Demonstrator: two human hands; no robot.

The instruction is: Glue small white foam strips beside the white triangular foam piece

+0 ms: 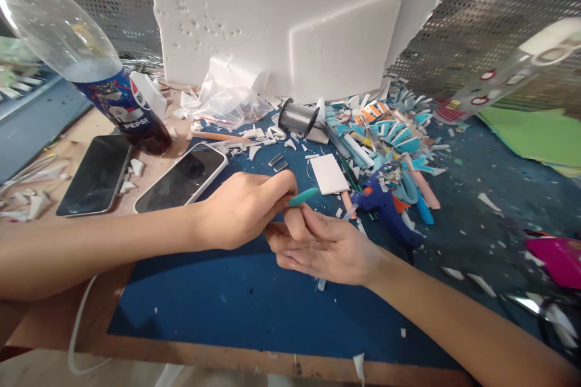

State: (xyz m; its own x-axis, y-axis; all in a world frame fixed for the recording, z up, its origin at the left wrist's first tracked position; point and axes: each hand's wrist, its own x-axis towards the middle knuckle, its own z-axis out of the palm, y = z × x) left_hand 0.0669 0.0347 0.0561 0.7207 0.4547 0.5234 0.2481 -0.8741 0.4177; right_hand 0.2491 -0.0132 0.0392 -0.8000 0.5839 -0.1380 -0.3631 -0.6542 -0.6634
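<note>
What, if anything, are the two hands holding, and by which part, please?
The left hand appears to hold a teal piece by its end nearer that hand; whether the right hand, just below, also grips it cannot be told.

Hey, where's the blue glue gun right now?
In the head view, the blue glue gun lies right of centre, just beyond the right hand, at the near edge of the coloured scraps.

Left hand (247,205) palm-down, right hand (331,248) palm-up — both curled, close together.

Teal piece (303,196) partly hidden, magenta item (557,259) cropped by the right edge.
</note>
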